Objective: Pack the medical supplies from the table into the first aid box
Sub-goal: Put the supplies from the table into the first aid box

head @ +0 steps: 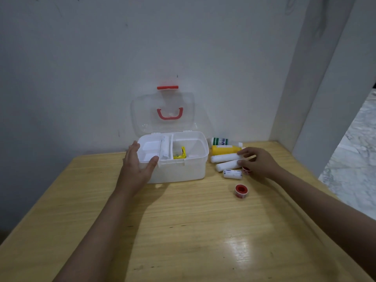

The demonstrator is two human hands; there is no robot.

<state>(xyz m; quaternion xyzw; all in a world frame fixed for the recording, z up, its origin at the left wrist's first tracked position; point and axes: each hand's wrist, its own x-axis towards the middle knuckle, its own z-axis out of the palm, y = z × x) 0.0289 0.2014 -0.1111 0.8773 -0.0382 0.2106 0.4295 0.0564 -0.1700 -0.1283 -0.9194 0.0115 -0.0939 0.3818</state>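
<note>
Right grip (pixel 259 162) open over gauze rolls (pixel 225 158), left grip (pixel 136 165) open on first aid box (pixel 183 171), tape roll (pixel 240 191) nearby

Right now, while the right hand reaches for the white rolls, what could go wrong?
1. The bandage rolls lie on their sides, close together; a nudge from the right hand may send one rolling.
2. The tape roll stands alone near the right forearm, which might knock it.
3. The left hand only rests on the first aid box, so the box may slide.
</note>
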